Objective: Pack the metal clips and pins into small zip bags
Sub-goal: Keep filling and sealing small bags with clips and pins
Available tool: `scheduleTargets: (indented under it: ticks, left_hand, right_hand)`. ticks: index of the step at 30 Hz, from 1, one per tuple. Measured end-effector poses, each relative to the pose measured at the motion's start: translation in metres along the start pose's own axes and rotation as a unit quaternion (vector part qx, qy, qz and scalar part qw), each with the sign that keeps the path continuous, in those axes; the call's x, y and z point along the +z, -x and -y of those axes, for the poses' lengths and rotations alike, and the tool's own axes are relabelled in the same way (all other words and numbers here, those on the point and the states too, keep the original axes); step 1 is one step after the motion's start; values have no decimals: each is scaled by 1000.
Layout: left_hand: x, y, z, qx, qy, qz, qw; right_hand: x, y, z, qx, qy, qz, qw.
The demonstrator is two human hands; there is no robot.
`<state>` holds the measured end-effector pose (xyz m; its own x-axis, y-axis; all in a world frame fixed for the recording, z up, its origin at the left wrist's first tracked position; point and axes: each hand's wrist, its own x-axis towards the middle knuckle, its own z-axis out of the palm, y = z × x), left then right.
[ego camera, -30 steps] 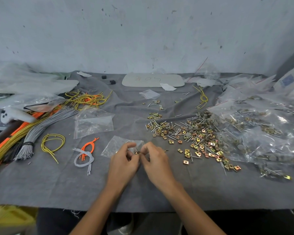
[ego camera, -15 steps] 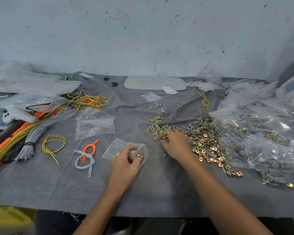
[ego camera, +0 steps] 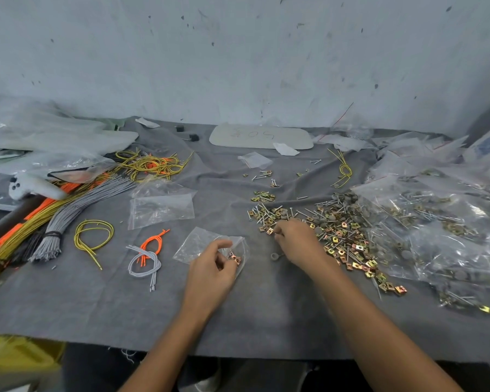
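Left hand (ego camera: 210,267) pinching zip bag (ego camera: 198,241), mouth facing right; right hand (ego camera: 300,241) curling over clips-and-pins pile (ego camera: 343,230), grip unclear; grey-clothed tabletop (ego camera: 68,306), scuffed wall (ego camera: 238,52) behind.

Handwritten figures, faint and partly smudged, appeared to read "405" on a pale, rounded board (ego camera: 294,140) lying flat on the grey cloth at the upper middle of the frame, just below the wall. The first figure was drawn in a reddish tone and the rest in grey. At the far right edge, a white packet (ego camera: 476,154) carried a blue printed label (ego camera: 487,145) whose wording was too small and blurred to read. No other lettering was legible.
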<state>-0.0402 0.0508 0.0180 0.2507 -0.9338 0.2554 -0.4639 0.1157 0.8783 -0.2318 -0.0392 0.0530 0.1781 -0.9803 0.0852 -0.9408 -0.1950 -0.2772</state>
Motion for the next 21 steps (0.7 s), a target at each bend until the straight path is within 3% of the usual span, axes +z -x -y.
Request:
scheduleTargets:
  ticks: [6, 9, 11, 13, 15, 18, 21]
  left_hand:
    - [0, -1, 0, 2, -3, 1, 1000]
    - [1, -2, 1, 3, -5, 3, 1000]
    - [1, -2, 2, 3, -6, 1, 1000]
    - [1, -2, 1, 4, -8, -2, 1000]
    - [1, -1, 0, 5, -10, -3, 1000]
    - [-1, 0, -1, 5, -15, 0, 1000]
    - [-2, 1, -4, 2, -12, 8, 1000]
  right_hand:
    - [10, 7, -6, 3, -49, -56, 997]
    - [7, 17, -1, 13, -138, -107, 985]
    - [5, 27, 9, 51, -326, -121, 936]
    - [7, 39, 25, 95, -548, -87, 827]
    - [15, 49, 37, 103, -649, -56, 751]
    - [31, 62, 52, 105, -683, -51, 721]
    - [44, 72, 62, 82, -656, -72, 747]
